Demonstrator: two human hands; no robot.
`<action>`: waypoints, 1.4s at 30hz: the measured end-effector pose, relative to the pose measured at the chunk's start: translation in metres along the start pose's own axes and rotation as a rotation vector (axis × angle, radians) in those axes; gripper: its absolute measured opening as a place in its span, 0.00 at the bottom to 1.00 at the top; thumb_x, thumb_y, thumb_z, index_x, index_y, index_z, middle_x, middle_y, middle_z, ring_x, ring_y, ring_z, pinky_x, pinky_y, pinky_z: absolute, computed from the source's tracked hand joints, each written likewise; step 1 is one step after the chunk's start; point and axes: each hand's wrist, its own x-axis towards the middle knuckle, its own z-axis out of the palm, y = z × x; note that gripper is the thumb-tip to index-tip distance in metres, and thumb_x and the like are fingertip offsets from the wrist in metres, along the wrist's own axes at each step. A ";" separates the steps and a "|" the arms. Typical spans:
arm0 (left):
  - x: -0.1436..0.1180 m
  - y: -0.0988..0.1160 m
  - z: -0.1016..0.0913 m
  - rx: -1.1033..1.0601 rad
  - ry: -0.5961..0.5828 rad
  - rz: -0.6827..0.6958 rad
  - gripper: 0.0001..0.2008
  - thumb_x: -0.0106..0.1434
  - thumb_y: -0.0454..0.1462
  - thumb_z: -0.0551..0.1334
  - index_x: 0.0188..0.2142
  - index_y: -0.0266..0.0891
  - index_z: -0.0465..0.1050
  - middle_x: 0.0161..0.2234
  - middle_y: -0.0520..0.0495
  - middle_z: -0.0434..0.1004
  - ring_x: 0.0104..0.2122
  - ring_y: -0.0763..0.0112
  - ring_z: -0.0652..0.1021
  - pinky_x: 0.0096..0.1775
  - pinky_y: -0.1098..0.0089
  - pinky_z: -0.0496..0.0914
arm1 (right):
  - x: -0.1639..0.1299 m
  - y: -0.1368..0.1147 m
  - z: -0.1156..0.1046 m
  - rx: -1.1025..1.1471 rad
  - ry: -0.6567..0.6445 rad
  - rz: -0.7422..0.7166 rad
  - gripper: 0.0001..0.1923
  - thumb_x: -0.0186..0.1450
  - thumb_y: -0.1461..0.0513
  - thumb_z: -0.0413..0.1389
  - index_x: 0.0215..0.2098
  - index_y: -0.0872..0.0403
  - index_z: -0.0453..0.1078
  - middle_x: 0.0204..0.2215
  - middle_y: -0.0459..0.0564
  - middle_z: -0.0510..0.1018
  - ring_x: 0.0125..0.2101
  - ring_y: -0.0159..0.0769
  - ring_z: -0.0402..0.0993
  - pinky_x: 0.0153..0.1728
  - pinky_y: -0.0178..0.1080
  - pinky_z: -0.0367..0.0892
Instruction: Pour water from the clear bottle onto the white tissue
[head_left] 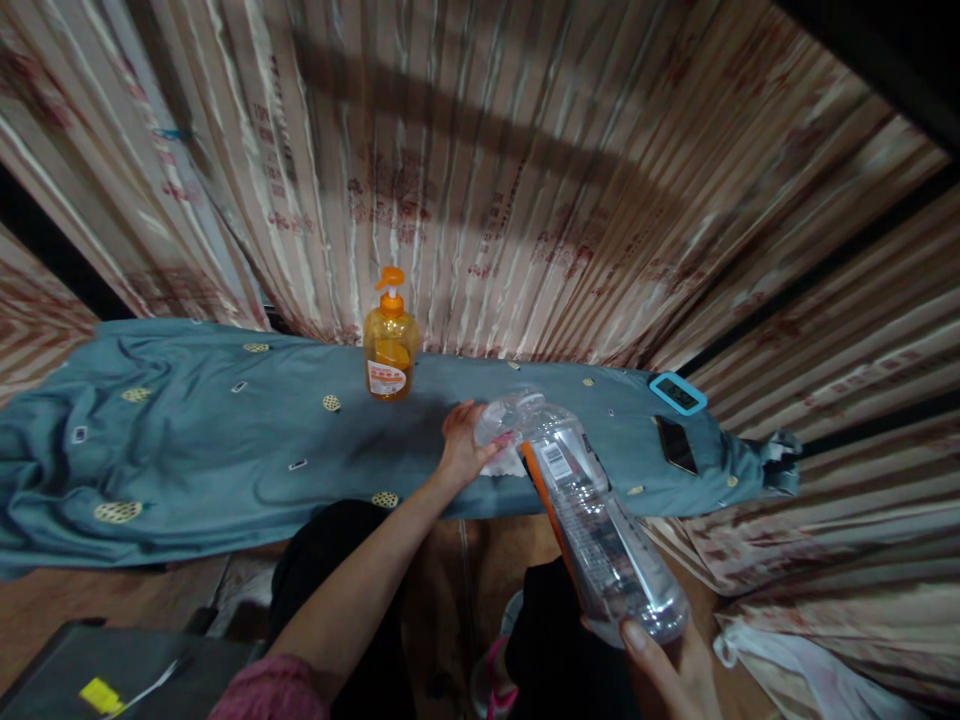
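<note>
A large clear plastic bottle with an orange-edged label tilts in front of me, its neck toward the table and its base toward me. My right hand grips it near the base. At its neck end, my left hand is closed around a clear, cup-like plastic piece. The piece and the bottle's mouth overlap, so I cannot tell whether they touch. Something white and thin, like a tissue, shows beneath the left hand. An amber pump bottle with an orange pump head stands upright left of my hands.
A blue-green patterned cloth covers the narrow table. On the right lie a dark phone and a blue-framed device. Striped curtains hang close behind. A dark surface with a yellow tag is at lower left; a white bag is at lower right.
</note>
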 end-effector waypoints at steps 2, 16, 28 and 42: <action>0.000 0.000 0.000 -0.002 0.001 0.004 0.24 0.51 0.43 0.74 0.47 0.40 0.74 0.50 0.40 0.77 0.58 0.49 0.72 0.61 0.49 0.66 | 0.000 0.001 -0.001 0.009 -0.015 0.004 0.32 0.51 0.45 0.67 0.49 0.50 0.70 0.39 0.51 0.83 0.43 0.53 0.77 0.49 0.48 0.64; 0.000 0.000 0.000 0.005 0.005 -0.002 0.25 0.51 0.45 0.74 0.47 0.39 0.74 0.51 0.39 0.77 0.58 0.49 0.73 0.60 0.49 0.67 | 0.010 0.021 -0.013 0.031 -0.023 -0.024 0.33 0.54 0.48 0.68 0.53 0.52 0.71 0.41 0.54 0.83 0.42 0.53 0.79 0.46 0.49 0.70; 0.000 0.000 0.000 -0.004 0.018 0.010 0.24 0.50 0.42 0.74 0.46 0.39 0.74 0.50 0.39 0.78 0.57 0.47 0.73 0.59 0.48 0.67 | 0.009 0.018 -0.011 0.024 -0.021 -0.037 0.32 0.52 0.48 0.68 0.52 0.52 0.72 0.42 0.55 0.83 0.44 0.55 0.79 0.48 0.50 0.69; 0.000 -0.001 0.001 0.008 0.021 0.004 0.25 0.50 0.43 0.74 0.47 0.40 0.75 0.52 0.40 0.77 0.57 0.49 0.74 0.59 0.50 0.68 | 0.008 0.015 -0.009 -0.025 -0.005 -0.038 0.33 0.52 0.47 0.68 0.51 0.51 0.71 0.42 0.54 0.83 0.44 0.56 0.78 0.49 0.51 0.68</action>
